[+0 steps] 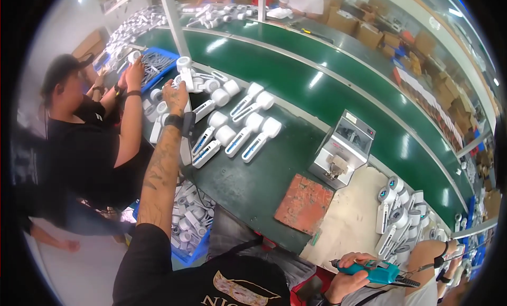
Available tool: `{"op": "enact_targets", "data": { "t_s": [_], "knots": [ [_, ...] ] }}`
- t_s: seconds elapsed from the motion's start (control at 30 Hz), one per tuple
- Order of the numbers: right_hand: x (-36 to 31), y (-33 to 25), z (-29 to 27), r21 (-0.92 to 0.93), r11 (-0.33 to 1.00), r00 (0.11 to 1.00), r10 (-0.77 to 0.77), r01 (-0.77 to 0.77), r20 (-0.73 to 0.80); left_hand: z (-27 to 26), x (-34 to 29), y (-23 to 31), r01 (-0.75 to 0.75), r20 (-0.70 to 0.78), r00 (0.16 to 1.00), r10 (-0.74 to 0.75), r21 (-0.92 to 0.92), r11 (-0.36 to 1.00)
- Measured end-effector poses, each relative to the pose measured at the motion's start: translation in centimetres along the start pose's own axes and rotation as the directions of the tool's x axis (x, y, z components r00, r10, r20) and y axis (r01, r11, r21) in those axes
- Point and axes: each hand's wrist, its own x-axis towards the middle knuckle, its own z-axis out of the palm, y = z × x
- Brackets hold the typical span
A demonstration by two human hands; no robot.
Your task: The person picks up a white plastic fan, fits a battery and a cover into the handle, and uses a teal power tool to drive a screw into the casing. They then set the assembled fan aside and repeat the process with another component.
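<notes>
My left hand [176,97], a dark watch at its wrist, reaches to the far left of the bench. Its fingers are curled at the lower part of a white round-headed handheld device [185,72]; their exact grip is partly hidden. Other such devices lie around it, and several more white devices [255,139] with blue strips in their handles rest in rows to its right. At the lower right, my right hand [346,279] is closed around a teal electric screwdriver [377,272], whose tip points left and whose tail leads to a cord.
A metal screw feeder [343,150] stands beside a worn red board [303,203] on the green bench. White devices [401,216] are piled at right. Co-workers sit on both sides, one [90,132] close at left. A blue crate [198,253] of white parts sits below the bench.
</notes>
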Motion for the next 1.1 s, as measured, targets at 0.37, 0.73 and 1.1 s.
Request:
{"op": "enact_targets", "data": {
  "t_s": [0.37, 0.73, 1.1],
  "knots": [
    [0.6, 0.0, 0.5, 0.063, 0.991, 0.993, 0.118, -0.119, 0.021, -4.4, -24.0, 22.2, -0.350, 0.476, 0.513, 0.714, -0.643, 0.681],
    [-1.4, -2.5, -2.4, -0.061, 0.995, 0.996, 0.084, -0.085, -0.023, 4.3, -53.9, 36.7, -0.243, 0.766, 0.009, 0.643, -0.622, 0.745],
    [0.4, -1.6, -3.1, -0.128, 0.989, 0.996, 0.083, -0.081, 0.011, 4.9, -52.7, 36.0, -0.161, 0.915, 0.093, 0.393, -0.375, 0.913]
  ]
}}
